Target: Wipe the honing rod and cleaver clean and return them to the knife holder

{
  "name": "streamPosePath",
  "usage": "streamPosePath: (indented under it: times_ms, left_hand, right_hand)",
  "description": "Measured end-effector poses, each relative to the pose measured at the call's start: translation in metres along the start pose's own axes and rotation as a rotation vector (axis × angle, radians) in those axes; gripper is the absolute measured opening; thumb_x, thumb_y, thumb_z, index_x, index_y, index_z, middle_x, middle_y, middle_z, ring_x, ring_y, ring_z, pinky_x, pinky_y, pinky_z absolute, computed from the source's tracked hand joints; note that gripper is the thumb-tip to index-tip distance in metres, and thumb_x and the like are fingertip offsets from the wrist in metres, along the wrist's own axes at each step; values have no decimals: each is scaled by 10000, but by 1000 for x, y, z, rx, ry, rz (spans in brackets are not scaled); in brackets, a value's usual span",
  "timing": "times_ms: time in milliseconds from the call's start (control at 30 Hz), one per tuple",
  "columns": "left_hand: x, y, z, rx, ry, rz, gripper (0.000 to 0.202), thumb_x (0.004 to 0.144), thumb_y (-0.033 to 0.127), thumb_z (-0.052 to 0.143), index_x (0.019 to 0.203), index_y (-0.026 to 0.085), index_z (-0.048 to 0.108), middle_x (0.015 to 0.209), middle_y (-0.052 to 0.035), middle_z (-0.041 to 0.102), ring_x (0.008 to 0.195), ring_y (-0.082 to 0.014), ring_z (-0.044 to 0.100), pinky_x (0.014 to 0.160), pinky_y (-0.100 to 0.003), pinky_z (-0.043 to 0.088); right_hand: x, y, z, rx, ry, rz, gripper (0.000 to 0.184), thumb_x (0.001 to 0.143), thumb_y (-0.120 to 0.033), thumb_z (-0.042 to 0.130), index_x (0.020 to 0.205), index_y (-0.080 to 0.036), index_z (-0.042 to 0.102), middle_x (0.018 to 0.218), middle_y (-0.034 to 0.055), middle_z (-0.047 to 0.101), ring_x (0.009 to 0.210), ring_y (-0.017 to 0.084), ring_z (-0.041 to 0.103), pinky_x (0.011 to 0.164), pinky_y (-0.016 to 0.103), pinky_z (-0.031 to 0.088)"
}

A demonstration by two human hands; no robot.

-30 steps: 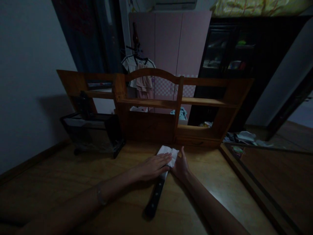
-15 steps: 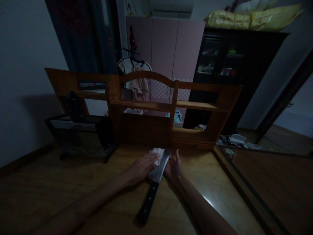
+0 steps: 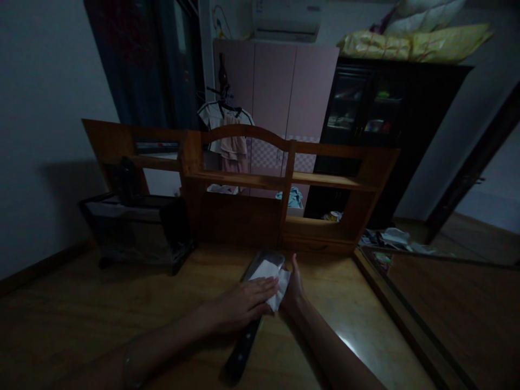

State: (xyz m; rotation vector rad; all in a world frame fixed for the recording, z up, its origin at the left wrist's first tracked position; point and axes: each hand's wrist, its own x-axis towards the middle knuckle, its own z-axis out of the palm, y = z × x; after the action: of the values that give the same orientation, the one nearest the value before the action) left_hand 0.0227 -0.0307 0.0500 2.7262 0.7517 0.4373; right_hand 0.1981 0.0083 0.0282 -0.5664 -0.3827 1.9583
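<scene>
The white cloth (image 3: 271, 275) had slid from beside the blade tip onto the blade, pressed under the left hand (image 3: 242, 302), fingers flat and open. The knife (image 3: 240, 355) lay on the table (image 3: 357, 309), pointing away, handle nearest. The right hand (image 3: 293, 286) touched the blade's right edge, its fingers hidden.

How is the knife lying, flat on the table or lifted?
Flat: the knife lies on the table, its blade under a white cloth pressed by the left hand.

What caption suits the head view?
Left hand presses a white tissue onto a black-handled steel cleaver on the wooden desk, right hand beside it.
</scene>
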Motion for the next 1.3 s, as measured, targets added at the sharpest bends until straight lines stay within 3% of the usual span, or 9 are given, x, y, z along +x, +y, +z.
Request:
streamPosePath:
  times_ms: [200, 267, 433, 667, 867, 1100, 1200, 1300]
  left_hand:
    - [-12, -23, 5, -117, 125, -193, 490, 1007, 387, 180, 1475, 268, 264, 1509, 23, 182, 1398, -128, 183, 1170, -324, 160]
    - [-18, -20, 5, -122, 127, -215, 486, 1007, 389, 186, 1471, 276, 272, 1509, 32, 177, 1400, -124, 177, 1174, -318, 148]
    - [-30, 4, 8, -31, 5, -97, 488, 994, 360, 272, 1475, 280, 266, 1503, 24, 194, 1399, -138, 185, 1180, -320, 145]
    - [-31, -16, 7, -60, 155, -223, 476, 1000, 372, 232, 1463, 281, 292, 1504, 18, 189, 1397, -156, 193, 1170, -361, 170]
    - [-35, 11, 7, -80, 5, -88, 476, 998, 356, 273, 1470, 299, 272, 1495, 20, 223, 1392, -161, 212, 1173, -370, 159]
    - [-60, -17, -1, -113, 70, -244, 481, 1010, 341, 169, 1484, 290, 234, 1520, 12, 143, 1406, -178, 161, 1163, -401, 152]
    - [-60, -5, 0, -84, 3, -208, 498, 1006, 343, 197, 1497, 262, 191, 1527, -3, 97, 1413, -184, 123, 1170, -388, 126]
    - [-42, 14, -1, -55, -92, -105, 501, 1006, 349, 220, 1497, 256, 193, 1522, 9, 122, 1411, -162, 131, 1176, -344, 124]
  right_hand:
    - [8, 2, -6, 67, -170, -61, 619, 855, -668, 408, 1100, -121, 564, 987, 139, 637, 972, 260, 608, 831, 426, 480]
    - [9, 2, -8, 90, -164, -55, 600, 849, -656, 440, 1105, -126, 558, 1007, 130, 635, 975, 253, 608, 838, 416, 478]
    - [4, 1, -3, 70, -23, -78, 497, 842, -616, 498, 958, -139, 578, 850, 92, 645, 929, 246, 621, 829, 392, 484]
    - [1, 0, 3, 112, -67, -43, 487, 854, -565, 518, 1034, -115, 569, 997, 119, 635, 917, 240, 622, 794, 378, 491]
    - [0, -1, 3, 40, 14, -40, 449, 856, -514, 541, 1027, -101, 585, 919, 107, 647, 870, 227, 631, 744, 339, 495]
    - [-2, 1, 11, 145, -4, -36, 407, 856, -528, 531, 948, -134, 572, 815, 78, 623, 786, 218, 623, 693, 337, 491]
    - [-4, 0, 14, 147, -9, -68, 385, 880, -503, 507, 909, -125, 573, 827, 78, 631, 770, 197, 623, 677, 307, 488]
    - [-5, -2, 11, 53, 30, -73, 413, 882, -510, 499, 908, -107, 591, 824, 88, 644, 720, 186, 623, 646, 291, 484]
